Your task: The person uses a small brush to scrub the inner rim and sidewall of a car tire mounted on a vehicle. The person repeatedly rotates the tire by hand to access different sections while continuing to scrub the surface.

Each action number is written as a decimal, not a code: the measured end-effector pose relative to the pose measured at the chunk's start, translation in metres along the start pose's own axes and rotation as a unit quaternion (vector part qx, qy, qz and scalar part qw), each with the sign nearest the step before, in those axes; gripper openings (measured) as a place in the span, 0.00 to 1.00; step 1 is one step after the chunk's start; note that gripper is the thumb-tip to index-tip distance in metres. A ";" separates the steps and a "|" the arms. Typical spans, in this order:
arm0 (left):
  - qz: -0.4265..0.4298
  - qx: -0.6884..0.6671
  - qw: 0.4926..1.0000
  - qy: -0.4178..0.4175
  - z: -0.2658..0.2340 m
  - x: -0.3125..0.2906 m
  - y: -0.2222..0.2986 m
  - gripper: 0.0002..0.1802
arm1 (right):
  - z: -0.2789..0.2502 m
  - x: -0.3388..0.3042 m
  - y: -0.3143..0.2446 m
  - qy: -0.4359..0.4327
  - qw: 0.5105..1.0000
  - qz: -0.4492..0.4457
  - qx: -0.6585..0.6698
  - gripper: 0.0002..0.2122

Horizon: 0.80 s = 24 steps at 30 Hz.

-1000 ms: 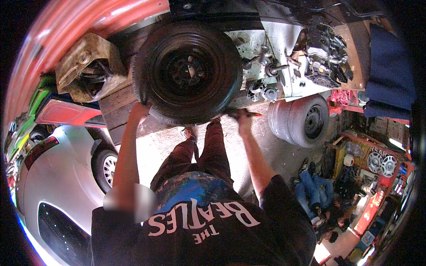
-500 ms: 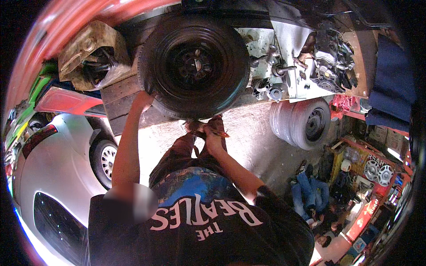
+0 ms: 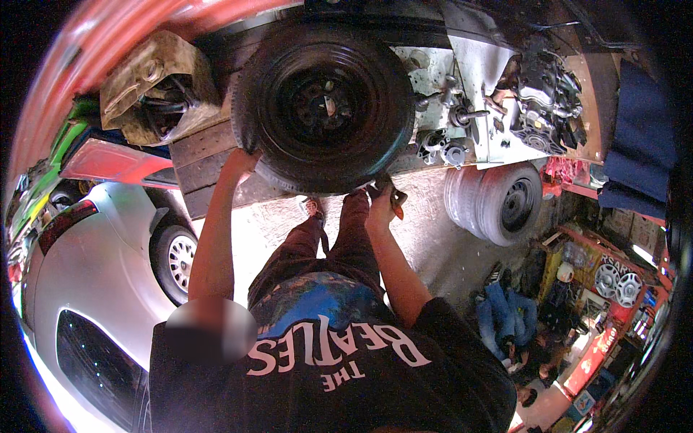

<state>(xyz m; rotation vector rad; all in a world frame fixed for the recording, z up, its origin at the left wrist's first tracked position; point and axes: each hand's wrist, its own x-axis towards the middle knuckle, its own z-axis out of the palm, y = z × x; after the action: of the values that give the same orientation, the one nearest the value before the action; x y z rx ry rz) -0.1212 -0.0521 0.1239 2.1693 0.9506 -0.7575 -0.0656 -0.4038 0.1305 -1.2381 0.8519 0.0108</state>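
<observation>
A black tire on a dark steel wheel (image 3: 393, 119) lies flat on a wooden bench before me. My left hand (image 3: 242, 164) is at the tire's near left edge, fingers curled over its tread; the fingertips are partly hidden. Below the tire's near right edge, my right hand (image 3: 380, 211) is closed on a small dark tool with an orange end (image 3: 397, 208). Its exact kind does not show. That hand is close to the sidewall, but I cannot tell whether the tool touches it.
Left on the bench (image 3: 198, 169) sits a worn container (image 3: 133, 105) with dark parts inside. Metal engine parts (image 3: 538, 105) lie at right on a pale sheet. Beyond my right arm stand two tires (image 3: 498, 202). A silver car (image 3: 101, 267) is at left; people (image 3: 505, 317) sit at lower right.
My right hand has moved right with the small dark tool, from below the tire's middle to its near right edge. My left hand stays at the tire's left edge.
</observation>
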 end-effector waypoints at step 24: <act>0.094 0.087 0.990 0.051 0.015 0.014 0.021 0.36 | -0.063 0.038 0.065 -0.130 0.981 -0.033 -0.140 0.19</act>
<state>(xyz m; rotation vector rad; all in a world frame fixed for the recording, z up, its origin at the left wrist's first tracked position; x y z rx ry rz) -0.1000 -0.0685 0.1118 2.4290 0.7381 -0.6643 -0.1030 -0.4479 0.0519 -1.4901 0.5935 0.2403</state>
